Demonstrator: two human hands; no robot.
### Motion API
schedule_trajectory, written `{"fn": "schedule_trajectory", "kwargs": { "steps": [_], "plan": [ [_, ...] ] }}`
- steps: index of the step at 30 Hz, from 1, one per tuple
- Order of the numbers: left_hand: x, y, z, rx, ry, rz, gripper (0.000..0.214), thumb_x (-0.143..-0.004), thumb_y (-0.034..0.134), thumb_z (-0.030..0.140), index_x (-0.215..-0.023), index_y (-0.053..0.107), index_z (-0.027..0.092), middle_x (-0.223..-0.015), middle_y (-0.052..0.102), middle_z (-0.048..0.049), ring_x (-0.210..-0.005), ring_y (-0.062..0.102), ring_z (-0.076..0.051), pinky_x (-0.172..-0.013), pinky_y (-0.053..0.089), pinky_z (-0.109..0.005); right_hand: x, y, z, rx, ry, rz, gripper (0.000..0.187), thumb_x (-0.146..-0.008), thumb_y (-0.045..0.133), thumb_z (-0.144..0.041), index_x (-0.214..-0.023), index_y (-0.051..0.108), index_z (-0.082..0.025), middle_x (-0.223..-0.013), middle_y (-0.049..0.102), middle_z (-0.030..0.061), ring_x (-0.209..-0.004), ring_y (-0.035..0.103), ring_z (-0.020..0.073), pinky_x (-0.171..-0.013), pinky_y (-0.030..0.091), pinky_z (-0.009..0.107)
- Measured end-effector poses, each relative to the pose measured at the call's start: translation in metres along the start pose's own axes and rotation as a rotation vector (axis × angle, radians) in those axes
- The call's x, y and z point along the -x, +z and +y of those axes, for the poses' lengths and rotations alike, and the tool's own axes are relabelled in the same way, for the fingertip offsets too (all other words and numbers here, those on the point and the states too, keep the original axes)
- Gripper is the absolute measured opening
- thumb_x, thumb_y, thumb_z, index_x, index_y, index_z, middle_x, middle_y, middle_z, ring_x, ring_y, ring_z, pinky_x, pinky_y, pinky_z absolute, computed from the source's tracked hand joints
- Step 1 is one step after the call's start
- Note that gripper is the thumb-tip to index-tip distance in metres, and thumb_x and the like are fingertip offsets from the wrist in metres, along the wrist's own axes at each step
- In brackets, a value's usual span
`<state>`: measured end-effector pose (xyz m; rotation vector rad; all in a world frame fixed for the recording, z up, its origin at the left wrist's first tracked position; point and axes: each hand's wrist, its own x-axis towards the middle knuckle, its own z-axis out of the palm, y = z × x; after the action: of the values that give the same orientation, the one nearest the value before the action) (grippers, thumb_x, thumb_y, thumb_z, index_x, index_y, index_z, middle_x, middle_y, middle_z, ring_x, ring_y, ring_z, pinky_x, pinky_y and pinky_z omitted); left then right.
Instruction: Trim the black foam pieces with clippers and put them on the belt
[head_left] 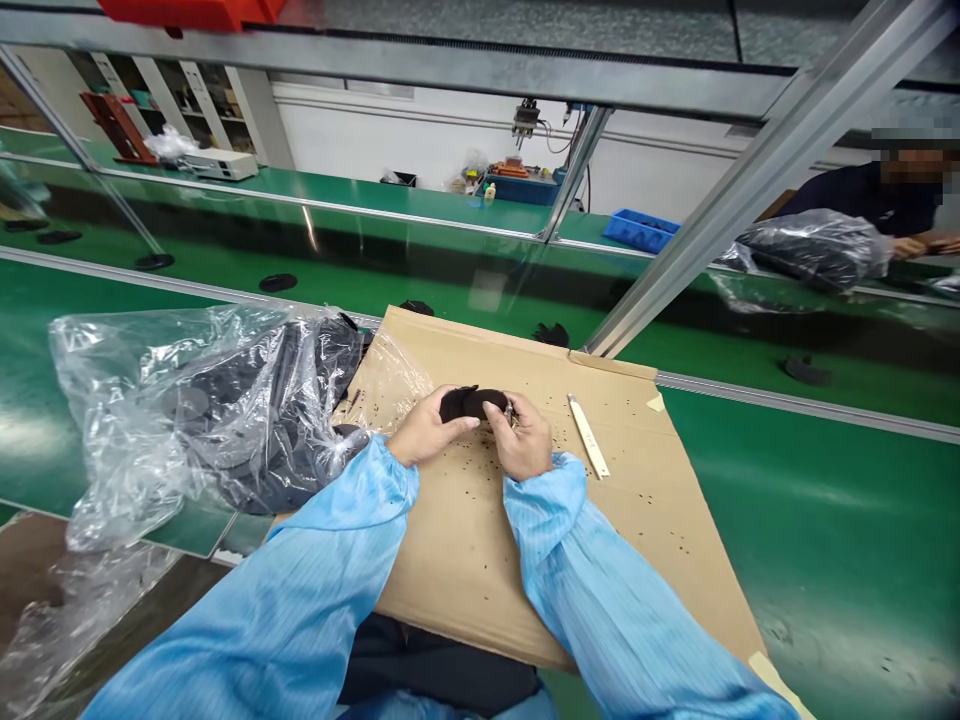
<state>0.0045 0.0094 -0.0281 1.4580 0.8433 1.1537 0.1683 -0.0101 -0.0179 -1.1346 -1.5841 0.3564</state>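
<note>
At the far left of the green counter (825, 540) we see a clear plastic bag (172, 410) stuffed with dark parts, its mouth turned toward the cardboard sheet (465, 540) that lies in front of us. Moving right, our left hand (427, 432) rests over that sheet with its grip clamped on the left end of a small black piece (469, 402), thumb on the near side and fingers curled behind. Just beside it, our right hand (525, 440) has its grip closed on the right end of the same piece, and something small and shiny shows between its fingertips, too small for us to name. So the black piece sits between both hands, held slightly above the cardboard, near its middle. We judge that we are in the midst of trimming or cleaning this one piece, since black specks (570, 440) are scattered across the cardboard around our hands. What comes next, in our view, calls for a steady left hold while the right works along the edge, with care not to nick the piece. Further right a pale flat strip (587, 435) lies on the cardboard, apart from our hands, and beyond the frame another person (862, 195) sits by a second bag (814, 245)
</note>
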Motion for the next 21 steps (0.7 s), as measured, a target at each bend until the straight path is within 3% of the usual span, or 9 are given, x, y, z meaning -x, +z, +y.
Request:
{"fn": "schedule_trajectory", "kwargs": {
  "steps": [7, 16, 21],
  "plan": [
    [0.0001, -0.0009, 0.0010, 0.022, -0.003, 0.035, 0.043, -0.076, 0.070, 0.035, -0.112, 0.056, 0.014, -0.111, 0.063, -0.0103, -0.105, 0.058, -0.022, -0.095, 0.045, -0.035, -0.0001, 0.0003, -0.0003, 0.014, -0.027, -0.083, 0.022, -0.091, 0.054, -0.032, -0.105, 0.064, -0.019, -0.095, 0.064, 0.0065, -0.089, 0.059, 0.0199, -0.083, 0.048, 0.034],
    [0.0000, -0.0003, 0.0008, 0.081, -0.086, -0.030, 0.046, -0.073, 0.072, 0.038, -0.108, 0.062, 0.010, -0.108, 0.067, -0.0125, -0.102, 0.061, -0.024, -0.095, 0.046, -0.039, 0.0012, 0.0028, -0.0034, 0.067, -0.035, -0.075, 0.025, -0.088, 0.057, -0.034, -0.107, 0.067, -0.019, -0.082, 0.054, 0.0048, -0.076, 0.054, 0.0183, -0.070, 0.049, 0.032],
    [-0.0001, -0.0006, 0.0008, 0.203, -0.124, 0.013, 0.046, -0.071, 0.075, 0.038, -0.106, 0.064, 0.011, -0.107, 0.068, -0.0120, -0.100, 0.062, -0.024, -0.094, 0.046, -0.039, -0.0002, 0.0007, 0.0022, 0.081, -0.010, -0.079, 0.032, -0.087, 0.059, -0.041, -0.108, 0.067, -0.018, -0.095, 0.061, 0.0094, -0.087, 0.059, 0.0223, -0.079, 0.051, 0.037]
  ]
}}
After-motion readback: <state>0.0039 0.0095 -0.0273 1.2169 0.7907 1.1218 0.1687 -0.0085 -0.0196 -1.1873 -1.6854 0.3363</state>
